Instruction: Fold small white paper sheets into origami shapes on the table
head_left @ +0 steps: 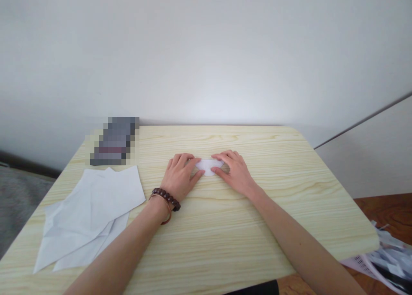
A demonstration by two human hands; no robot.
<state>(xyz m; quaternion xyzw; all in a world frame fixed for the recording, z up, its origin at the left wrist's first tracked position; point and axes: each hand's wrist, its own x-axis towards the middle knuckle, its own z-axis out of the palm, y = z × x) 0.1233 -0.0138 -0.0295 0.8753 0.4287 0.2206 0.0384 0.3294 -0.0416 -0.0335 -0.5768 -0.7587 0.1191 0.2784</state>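
Note:
A small folded piece of white paper point(209, 168) lies on the pale wood-grain table, between my two hands. On its left end, the thumb and index finger of my left hand point(180, 172) press against the upper and lower edges. My right hand point(236, 171) grips the right end in the same way, its thumb below and fingers above. The paper's outer ends are partly covered by my fingers. Dark beads and a thin bangle circle my left wrist.
Several loose white sheets point(93, 205) overlap on the table's left side. Behind them a dark, pixelated flat object point(114, 140) stands near the white wall. A pink basket point(362, 264) with crumpled stuff sits beyond the table's right edge. Something black point(257, 287) shows at the bottom.

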